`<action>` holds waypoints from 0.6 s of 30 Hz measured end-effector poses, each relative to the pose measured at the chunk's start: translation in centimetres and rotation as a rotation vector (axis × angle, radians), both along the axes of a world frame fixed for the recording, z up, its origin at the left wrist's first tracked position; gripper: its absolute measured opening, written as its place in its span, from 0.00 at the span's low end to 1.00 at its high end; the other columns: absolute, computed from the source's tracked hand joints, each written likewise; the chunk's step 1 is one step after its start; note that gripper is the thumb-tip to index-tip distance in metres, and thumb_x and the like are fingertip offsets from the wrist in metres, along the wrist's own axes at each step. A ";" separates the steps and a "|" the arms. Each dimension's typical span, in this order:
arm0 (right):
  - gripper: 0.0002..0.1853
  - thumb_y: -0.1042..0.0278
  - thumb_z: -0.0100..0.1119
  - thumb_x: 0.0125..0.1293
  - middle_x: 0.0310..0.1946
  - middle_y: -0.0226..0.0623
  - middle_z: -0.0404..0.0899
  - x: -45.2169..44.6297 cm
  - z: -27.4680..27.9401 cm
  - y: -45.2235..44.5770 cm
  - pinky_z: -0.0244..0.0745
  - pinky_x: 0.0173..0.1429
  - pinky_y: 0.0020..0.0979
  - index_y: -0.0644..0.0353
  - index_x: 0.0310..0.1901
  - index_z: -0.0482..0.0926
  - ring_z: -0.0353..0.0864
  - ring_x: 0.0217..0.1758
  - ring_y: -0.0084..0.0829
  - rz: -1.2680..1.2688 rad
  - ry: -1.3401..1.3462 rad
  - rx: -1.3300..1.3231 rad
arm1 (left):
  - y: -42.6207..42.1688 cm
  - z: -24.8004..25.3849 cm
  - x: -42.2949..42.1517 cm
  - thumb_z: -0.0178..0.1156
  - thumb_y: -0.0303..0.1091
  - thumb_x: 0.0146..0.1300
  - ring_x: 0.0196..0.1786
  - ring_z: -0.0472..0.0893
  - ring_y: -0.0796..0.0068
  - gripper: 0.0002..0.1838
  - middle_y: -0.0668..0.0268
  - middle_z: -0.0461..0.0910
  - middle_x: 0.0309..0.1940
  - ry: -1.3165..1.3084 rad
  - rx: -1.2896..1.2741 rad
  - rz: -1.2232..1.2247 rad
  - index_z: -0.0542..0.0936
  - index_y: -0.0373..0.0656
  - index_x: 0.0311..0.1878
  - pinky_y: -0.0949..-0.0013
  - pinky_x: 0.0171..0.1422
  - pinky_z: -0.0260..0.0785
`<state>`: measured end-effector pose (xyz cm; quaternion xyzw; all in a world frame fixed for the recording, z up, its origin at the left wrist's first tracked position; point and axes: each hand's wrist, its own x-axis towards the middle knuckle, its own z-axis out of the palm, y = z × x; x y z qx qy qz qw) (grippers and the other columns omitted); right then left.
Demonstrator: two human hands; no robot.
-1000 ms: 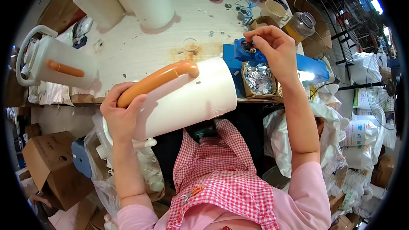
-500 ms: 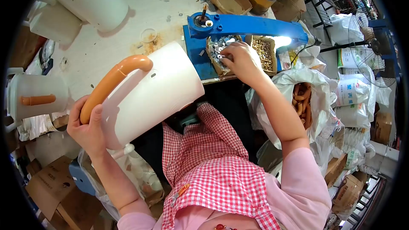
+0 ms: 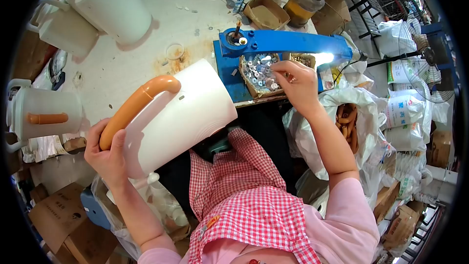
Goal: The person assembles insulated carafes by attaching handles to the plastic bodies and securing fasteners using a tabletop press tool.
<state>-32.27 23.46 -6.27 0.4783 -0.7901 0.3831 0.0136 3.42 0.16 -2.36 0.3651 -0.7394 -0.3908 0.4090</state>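
My left hand [image 3: 105, 151] is wrapped around the lower end of an orange-brown plastic handle [image 3: 139, 105]. That handle lies against a white plastic bucket [image 3: 183, 117], tilted on its side at the table's front edge. A small slot shows in the bucket wall near the handle's upper end. My right hand [image 3: 298, 83] is closed in a pinch beside a cardboard box of washers [image 3: 259, 71]; whatever its fingertips hold is too small to make out. Behind this hand, partly covered, a box of brass-coloured rivets [image 3: 303, 59] stands under the blue arm of a bench press [image 3: 283, 41].
White lidded buckets [image 3: 115, 12] stand at the back left, and another bucket with a brown handle [image 3: 46, 112] is at far left. A sack of brown handles [image 3: 348, 124] sits to my right. A jar [image 3: 305, 5] and a shallow cardboard box [image 3: 266, 12] stand behind the press.
My right hand has lifted out of the washer box and moved right, toward the rivet box. The left hand still grips the handle; the whole view has shifted slightly.
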 end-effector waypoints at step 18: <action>0.07 0.76 0.67 0.52 0.37 0.29 0.87 -1.2 6.1 -9.3 0.80 0.33 0.30 0.55 0.33 0.82 0.86 0.31 0.33 0.265 0.710 -0.389 | 0.5 0.1 -0.2 0.77 0.31 0.56 0.40 0.76 0.80 0.18 0.69 0.81 0.38 0.048 0.029 -0.029 0.82 0.35 0.45 0.78 0.47 0.69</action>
